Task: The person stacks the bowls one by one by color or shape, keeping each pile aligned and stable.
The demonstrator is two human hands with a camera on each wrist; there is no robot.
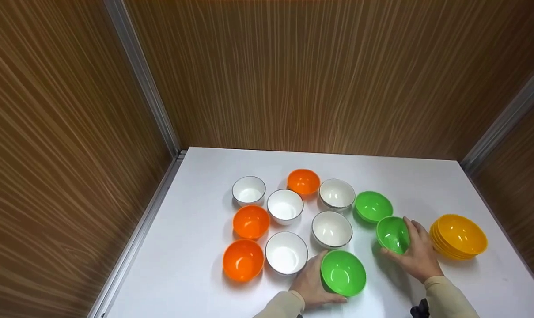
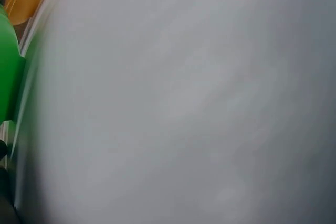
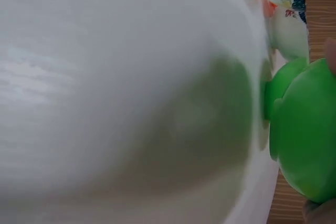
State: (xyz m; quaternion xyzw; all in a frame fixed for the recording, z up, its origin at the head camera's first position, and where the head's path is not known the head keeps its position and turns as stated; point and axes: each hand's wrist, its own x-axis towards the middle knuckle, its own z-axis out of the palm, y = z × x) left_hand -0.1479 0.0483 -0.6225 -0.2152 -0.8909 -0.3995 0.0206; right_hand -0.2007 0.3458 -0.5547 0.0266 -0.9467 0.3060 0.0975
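My left hand (image 1: 312,282) curves round the left side of the nearest green bowl (image 1: 343,273), fingers at its far rim and thumb along the near side. In the left wrist view, part of this green bowl (image 2: 9,69) shows at the left edge. My right hand (image 1: 419,255) grips another green bowl (image 1: 393,235) between thumb and fingers. That bowl is raised off the table and casts a shadow below, seen in the right wrist view under the held bowl (image 3: 310,129). Just behind it sits a third green bowl (image 1: 373,206).
A stack of yellow bowls (image 1: 462,236) stands right of my right hand. Several white bowls, including one (image 1: 286,253) beside my left hand, and three orange bowls, one (image 1: 243,260) at front left, stand on the white table (image 1: 183,247). Wood-grain walls (image 1: 293,88) enclose it.
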